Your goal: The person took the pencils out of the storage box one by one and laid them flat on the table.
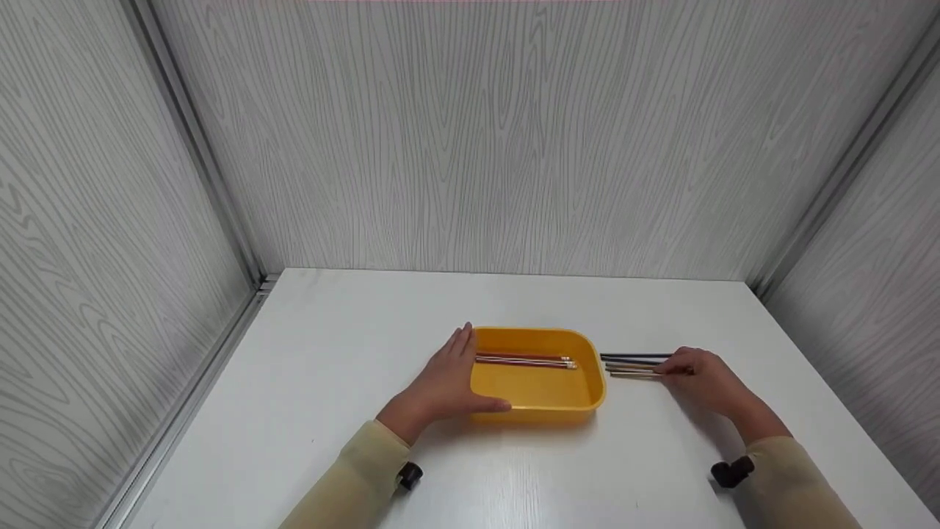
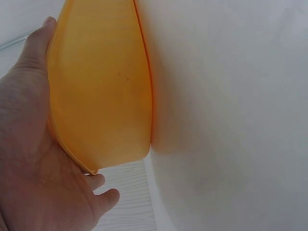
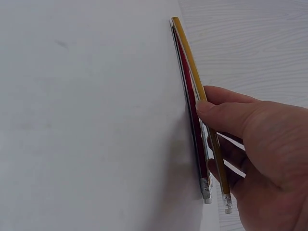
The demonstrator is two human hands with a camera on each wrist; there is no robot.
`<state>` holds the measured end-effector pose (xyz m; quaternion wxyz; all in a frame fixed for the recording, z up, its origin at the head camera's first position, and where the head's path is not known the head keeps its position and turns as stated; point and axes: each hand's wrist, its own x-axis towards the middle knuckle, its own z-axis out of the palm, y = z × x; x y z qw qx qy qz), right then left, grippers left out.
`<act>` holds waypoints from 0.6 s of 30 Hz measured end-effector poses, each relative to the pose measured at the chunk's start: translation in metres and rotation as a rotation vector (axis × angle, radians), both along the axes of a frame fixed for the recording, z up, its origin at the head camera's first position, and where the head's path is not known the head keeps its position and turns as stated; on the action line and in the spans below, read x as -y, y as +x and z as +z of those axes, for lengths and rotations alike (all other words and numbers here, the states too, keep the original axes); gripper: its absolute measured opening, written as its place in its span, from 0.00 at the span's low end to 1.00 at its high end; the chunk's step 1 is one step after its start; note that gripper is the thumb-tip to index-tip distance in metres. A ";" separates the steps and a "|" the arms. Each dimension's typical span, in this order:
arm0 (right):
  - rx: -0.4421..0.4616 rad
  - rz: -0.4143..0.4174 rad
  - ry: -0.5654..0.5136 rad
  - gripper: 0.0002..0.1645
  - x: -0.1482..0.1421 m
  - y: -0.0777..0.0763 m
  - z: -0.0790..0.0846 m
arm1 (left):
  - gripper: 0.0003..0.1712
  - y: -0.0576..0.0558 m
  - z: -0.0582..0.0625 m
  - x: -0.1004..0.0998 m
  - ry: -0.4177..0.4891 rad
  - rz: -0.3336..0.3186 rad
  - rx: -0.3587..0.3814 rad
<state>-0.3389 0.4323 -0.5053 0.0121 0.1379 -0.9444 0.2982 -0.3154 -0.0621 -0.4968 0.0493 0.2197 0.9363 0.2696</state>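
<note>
A yellow plastic tray [image 1: 547, 414] sits on the white table, with a few dark red, white-ended pencils [image 1: 525, 361] lying lengthwise inside. My left hand [image 1: 445, 378] rests against the tray's left end, fingers straight, thumb along the near rim. Up close in the left wrist view, the palm lies along the rim of the tray [image 2: 103, 86]. Just right of the tray, several pencils [image 1: 635, 355] lie side by side. My right hand [image 1: 698, 375] pinches a yellow pencil [image 3: 192, 62] between thumb and fingers. Beside it lie a dark red pencil [image 3: 195, 130] and a black one, eraser ends towards me.
Grey wood-grain panels stand behind [image 1: 499, 139], on the left [image 1: 95, 242] and on the right [image 1: 866, 279] of the white table [image 1: 352, 316]. A black wrist device [image 1: 732, 472] sits at the right sleeve, another [image 1: 410, 476] at the left.
</note>
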 end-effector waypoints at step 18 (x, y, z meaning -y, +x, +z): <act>-0.004 -0.010 -0.021 0.10 0.001 -0.003 -0.005 | 0.85 -0.001 -0.001 0.001 -0.032 -0.020 -0.002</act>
